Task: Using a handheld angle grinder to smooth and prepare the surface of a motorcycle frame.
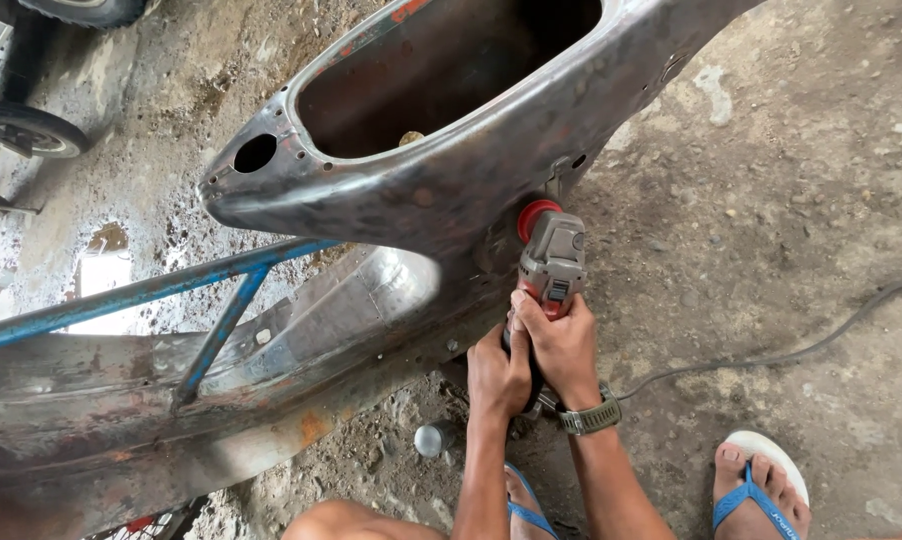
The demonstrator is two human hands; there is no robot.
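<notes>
Both of my hands grip a grey angle grinder (551, 265) whose red head presses against the side of a bare, rusty metal vehicle body shell (391, 205). My left hand (497, 375) wraps the rear of the tool's body from below. My right hand (563, 345), with a wristwatch on its wrist, clasps the tool just above it. The shell has a large open cavity on top and a round hole near its left tip.
A blue metal tube frame (141, 295) runs along the shell's left. The grinder's cable (801, 350) trails right over the dirty concrete floor. My feet in blue sandals (761, 490) are at the bottom. Two tyres (31, 128) sit upper left, with a puddle below.
</notes>
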